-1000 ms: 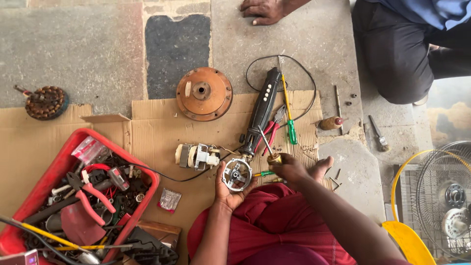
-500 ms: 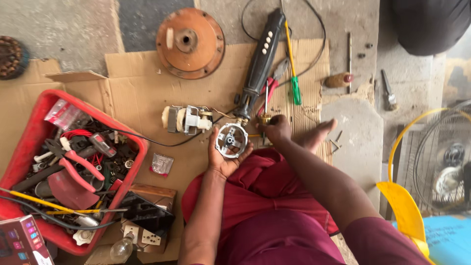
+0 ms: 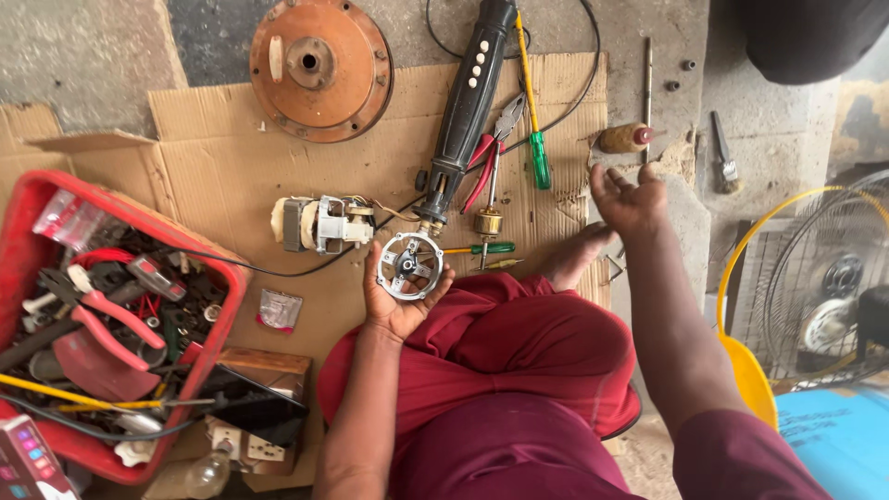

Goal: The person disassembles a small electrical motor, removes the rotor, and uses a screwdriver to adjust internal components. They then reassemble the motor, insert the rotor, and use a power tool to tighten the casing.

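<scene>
My left hand (image 3: pixel 400 301) cups a round silver motor end cover (image 3: pixel 408 266) with spokes, palm up above my knee. My right hand (image 3: pixel 630 196) hovers open and empty to the right, fingers spread, just below a small brown bottle with a red cap (image 3: pixel 624 138). On the cardboard (image 3: pixel 213 157) between the hands lie a brass bushing (image 3: pixel 487 222), a short green-handled screwdriver (image 3: pixel 479 248) and red-handled pliers (image 3: pixel 485 156). A small motor core with copper winding (image 3: pixel 319 224) lies left of the cover, wired to a long black switch housing (image 3: pixel 464 111).
A rusty orange round motor casing (image 3: pixel 320 67) sits at the top. A red tray (image 3: pixel 120 324) of tools and wires fills the left. A long green-and-yellow screwdriver (image 3: pixel 532 111) lies by the housing. A yellow-rimmed fan guard (image 3: pixel 815 278) stands at the right. Another person's dark clothing (image 3: pixel 806 37) is at top right.
My right hand has left the motor cover and moved right and up, opening near the small bottle. The view has tilted down and closer; my left hand still holds the cover.
</scene>
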